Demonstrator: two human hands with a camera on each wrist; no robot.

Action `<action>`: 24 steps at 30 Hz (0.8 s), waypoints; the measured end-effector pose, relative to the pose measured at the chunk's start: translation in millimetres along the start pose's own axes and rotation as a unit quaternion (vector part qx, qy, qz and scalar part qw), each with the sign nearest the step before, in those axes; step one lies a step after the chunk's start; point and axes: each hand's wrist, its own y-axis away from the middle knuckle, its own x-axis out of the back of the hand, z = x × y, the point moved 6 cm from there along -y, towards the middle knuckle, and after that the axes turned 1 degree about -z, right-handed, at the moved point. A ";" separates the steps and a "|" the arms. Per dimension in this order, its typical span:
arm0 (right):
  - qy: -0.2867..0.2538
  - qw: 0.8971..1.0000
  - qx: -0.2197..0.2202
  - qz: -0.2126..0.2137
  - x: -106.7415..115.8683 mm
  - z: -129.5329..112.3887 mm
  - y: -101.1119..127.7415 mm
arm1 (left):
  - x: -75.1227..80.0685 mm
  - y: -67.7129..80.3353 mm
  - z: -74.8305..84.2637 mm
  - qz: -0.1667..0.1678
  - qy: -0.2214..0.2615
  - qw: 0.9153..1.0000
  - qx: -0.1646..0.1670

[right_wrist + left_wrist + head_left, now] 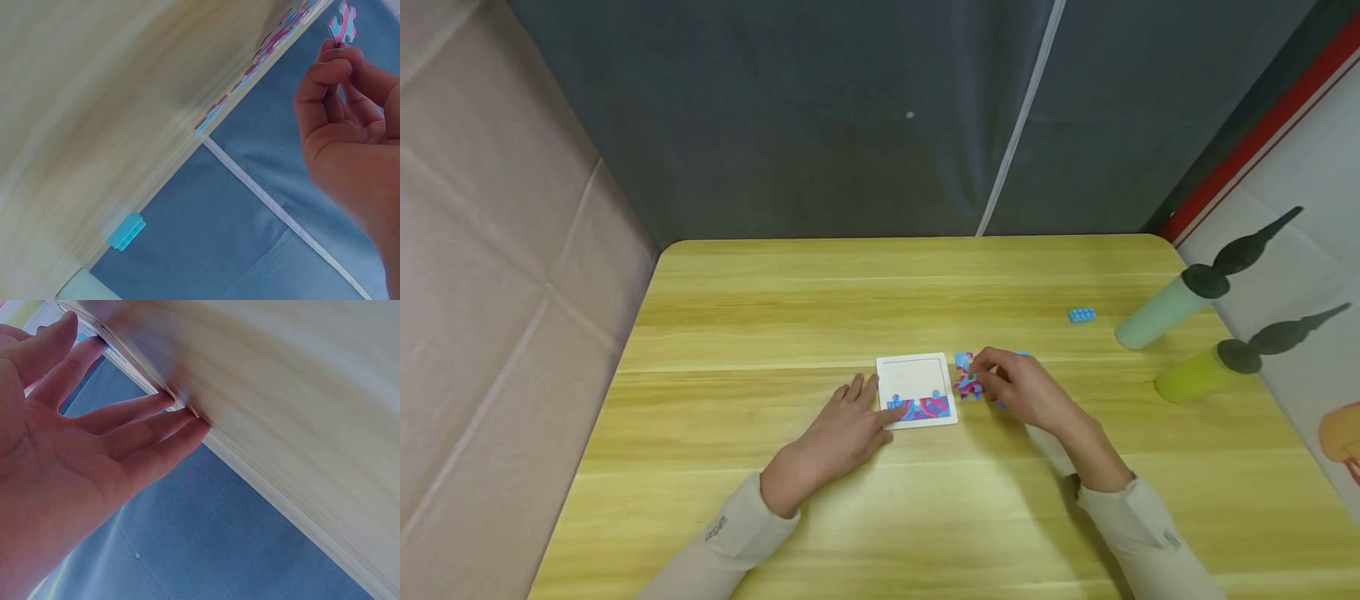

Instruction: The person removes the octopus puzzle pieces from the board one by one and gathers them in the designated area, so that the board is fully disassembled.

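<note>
A white square puzzle tray [913,377] lies on the wooden table, with a row of blue, pink and purple pieces [934,407] along its near side. My left hand [831,442] touches the tray's left edge with extended fingers, one finger on the row's left end. In the left wrist view, that hand's fingertips [199,422] meet the table beside the tray. Between thumb and fingers my right hand [1033,398] pinches a pink and light-blue puzzle piece [345,24], held above the table. Other loose pieces [275,42] lie right of the tray, partly hidden under this hand in the head view.
Farther right on the table is a light-blue toy brick [1082,315]. Two bottles with dark tops stand at the right edge, one pale green [1163,312] and one yellow-green [1197,375]. A dark curtain [820,125] hangs behind the table's far edge.
</note>
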 end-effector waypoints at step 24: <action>0.003 1.000 -0.020 0.007 7.3 10.4 9.4 | -0.6 1.0 0.6 0.002 0.003 1.000 -0.005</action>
